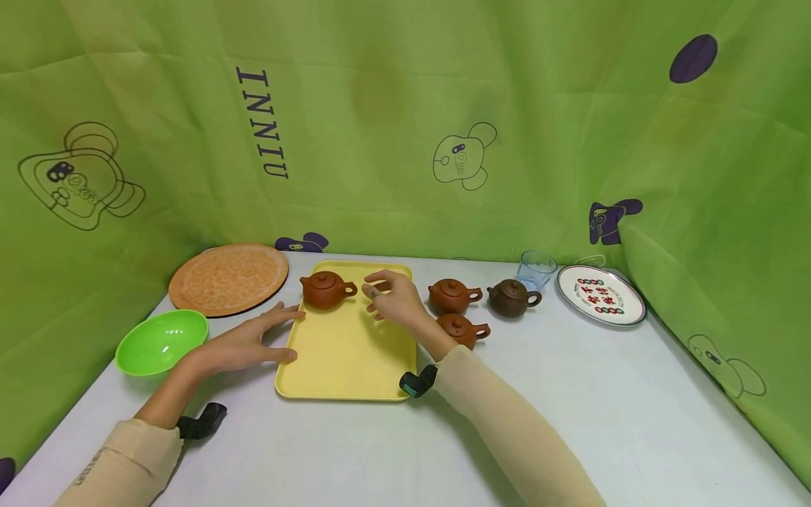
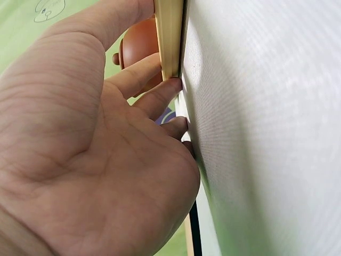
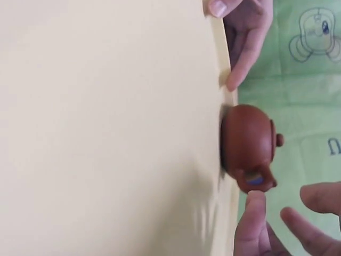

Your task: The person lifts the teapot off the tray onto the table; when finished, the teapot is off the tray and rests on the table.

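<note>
A reddish-brown clay teapot stands at the back left of a yellow tray, its handle toward the right. My left hand rests at the tray's left edge, thumb and fingers spread. In the left wrist view its fingertips touch the rim's outer side. Over the tray, my right hand is just right of the teapot with loosely bent, parted fingers and nothing between them. One fingertip is right at the teapot's handle in the right wrist view.
Two more reddish teapots and a dark brown teapot stand right of the tray. Beyond them are a clear glass and a printed white plate. At left are a green bowl and a round orange-brown board.
</note>
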The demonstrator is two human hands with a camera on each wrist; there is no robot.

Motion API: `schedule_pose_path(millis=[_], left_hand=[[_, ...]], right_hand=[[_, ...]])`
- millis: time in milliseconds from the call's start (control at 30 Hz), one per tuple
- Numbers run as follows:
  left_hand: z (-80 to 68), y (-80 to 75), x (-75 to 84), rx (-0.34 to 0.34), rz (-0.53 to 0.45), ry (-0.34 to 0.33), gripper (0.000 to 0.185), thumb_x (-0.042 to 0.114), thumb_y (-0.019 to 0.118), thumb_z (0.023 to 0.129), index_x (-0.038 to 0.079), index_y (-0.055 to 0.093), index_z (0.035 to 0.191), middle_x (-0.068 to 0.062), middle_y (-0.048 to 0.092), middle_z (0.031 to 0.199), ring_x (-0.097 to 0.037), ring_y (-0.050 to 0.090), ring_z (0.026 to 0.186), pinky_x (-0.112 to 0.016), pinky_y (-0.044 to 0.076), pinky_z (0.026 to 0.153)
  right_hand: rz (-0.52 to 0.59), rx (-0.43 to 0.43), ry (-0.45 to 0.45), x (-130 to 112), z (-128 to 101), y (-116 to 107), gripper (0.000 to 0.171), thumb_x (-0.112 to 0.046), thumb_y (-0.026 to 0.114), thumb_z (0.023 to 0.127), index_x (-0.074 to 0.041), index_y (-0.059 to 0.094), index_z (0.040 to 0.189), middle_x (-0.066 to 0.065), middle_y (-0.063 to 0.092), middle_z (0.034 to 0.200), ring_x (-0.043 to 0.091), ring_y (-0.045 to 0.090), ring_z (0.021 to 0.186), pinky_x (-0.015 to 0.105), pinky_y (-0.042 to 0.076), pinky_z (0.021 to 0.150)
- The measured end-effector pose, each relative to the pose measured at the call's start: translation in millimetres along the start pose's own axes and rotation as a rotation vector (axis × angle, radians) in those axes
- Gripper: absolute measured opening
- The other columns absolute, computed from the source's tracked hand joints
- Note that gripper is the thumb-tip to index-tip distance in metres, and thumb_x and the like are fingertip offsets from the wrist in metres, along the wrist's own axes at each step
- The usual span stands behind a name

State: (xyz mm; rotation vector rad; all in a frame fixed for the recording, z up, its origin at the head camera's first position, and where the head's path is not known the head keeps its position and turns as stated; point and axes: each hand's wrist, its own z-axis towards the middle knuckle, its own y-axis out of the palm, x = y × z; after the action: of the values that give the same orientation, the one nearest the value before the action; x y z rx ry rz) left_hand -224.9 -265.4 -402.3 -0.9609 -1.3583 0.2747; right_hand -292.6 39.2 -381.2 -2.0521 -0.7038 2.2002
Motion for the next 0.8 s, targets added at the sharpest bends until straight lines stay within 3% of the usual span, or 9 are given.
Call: schedule_pose_path(millis=[300, 800], left_hand=[[0.6, 0.1, -0.6, -0.005, 0.002, -0.002, 0.08, 0.043, 0.081, 0.093, 0.014, 0.046, 0.159, -0.023, 0.024, 0.176, -0.053, 0.006, 0.164, -0.078, 0.013, 0.125], [1.1, -0.2, 0.5, -0.001, -0.001, 0.001, 0.079, 0.04, 0.081, 0.093, 0.011, 0.047, 0.158, -0.024, 0.026, 0.175, -0.054, 0.006, 0.163, -0.078, 0.012, 0.125]], right_hand=[[-0.012, -0.008, 0.024, 7, 12, 10, 0.039, -0.024, 0.066, 0.107, -0.007, 0.065, 0.142, 0.024, 0.075, 0.122, 0.031, 0.08, 0.081, 0.031, 0.065, 0.063], [0.032, -0.012, 0.05, 9, 22, 24, 0.039, -0.028, 0.061, 0.109, -0.011, 0.065, 0.144, 0.02, 0.078, 0.117, 0.028, 0.079, 0.079, 0.031, 0.064, 0.063]])
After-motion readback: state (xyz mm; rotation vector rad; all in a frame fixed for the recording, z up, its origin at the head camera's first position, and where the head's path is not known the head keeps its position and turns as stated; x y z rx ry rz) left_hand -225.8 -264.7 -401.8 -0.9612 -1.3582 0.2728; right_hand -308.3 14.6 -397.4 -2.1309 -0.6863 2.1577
